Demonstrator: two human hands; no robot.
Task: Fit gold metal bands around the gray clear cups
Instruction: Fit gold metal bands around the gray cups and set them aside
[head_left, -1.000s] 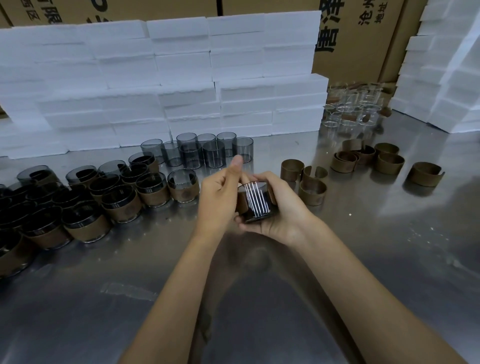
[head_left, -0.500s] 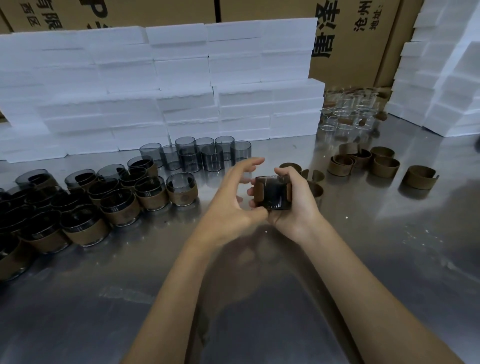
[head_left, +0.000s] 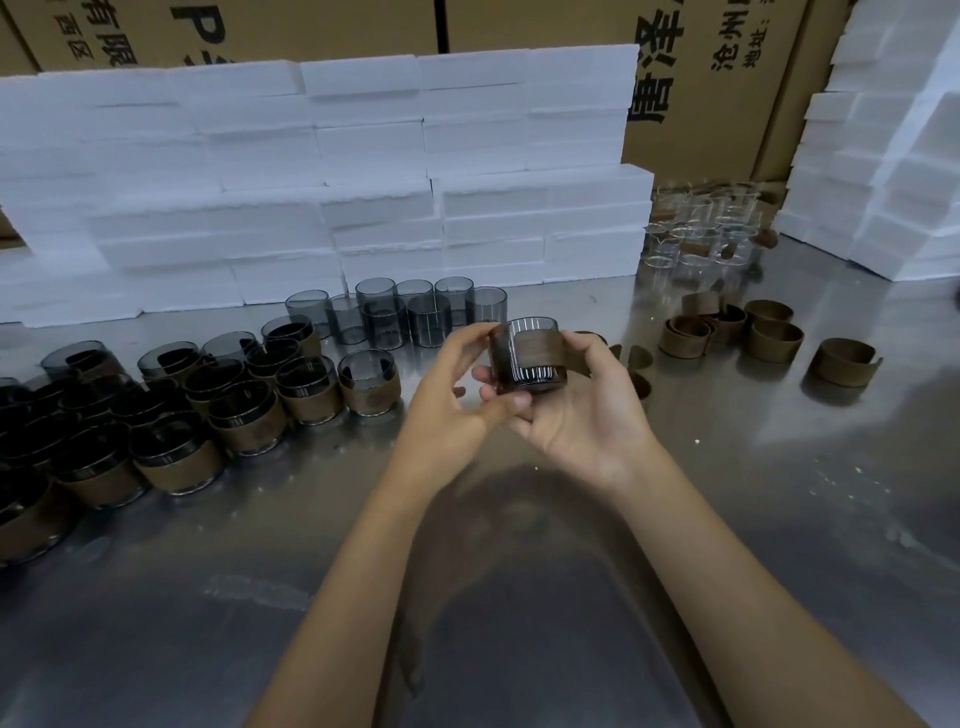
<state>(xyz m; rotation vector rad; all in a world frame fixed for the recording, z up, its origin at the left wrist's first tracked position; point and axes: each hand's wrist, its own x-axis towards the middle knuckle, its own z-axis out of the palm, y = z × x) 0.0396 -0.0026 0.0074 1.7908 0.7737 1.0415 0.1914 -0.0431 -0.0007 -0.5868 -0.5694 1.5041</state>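
Both hands met above the steel table (head_left: 779, 519), holding one gray cup (head_left: 530, 358) in the air between them. The right hand (head_left: 582, 410) cradled the cup from below and from the right, its thumb curled against the gold band (head_left: 540, 351) that wrapped the cup's middle. The left hand (head_left: 452, 400) pinched the cup's left side, forefinger on the upper edge and thumb low by the base. The band's open ends showed a strip of bare glass facing the camera. To the left stood the banded cups (head_left: 249, 410), packed close in rows, the nearest just beside the left hand. Behind the hands a cluster of bare cups (head_left: 395, 314) stood upright, near the foam blocks (head_left: 363, 182) stacked along the back. Loose bands (head_left: 774, 338) lay scattered on the right of the table, well apart from the hands. Farther back on the right, clear cups (head_left: 696, 228) stood before the cardboard boxes (head_left: 727, 78).
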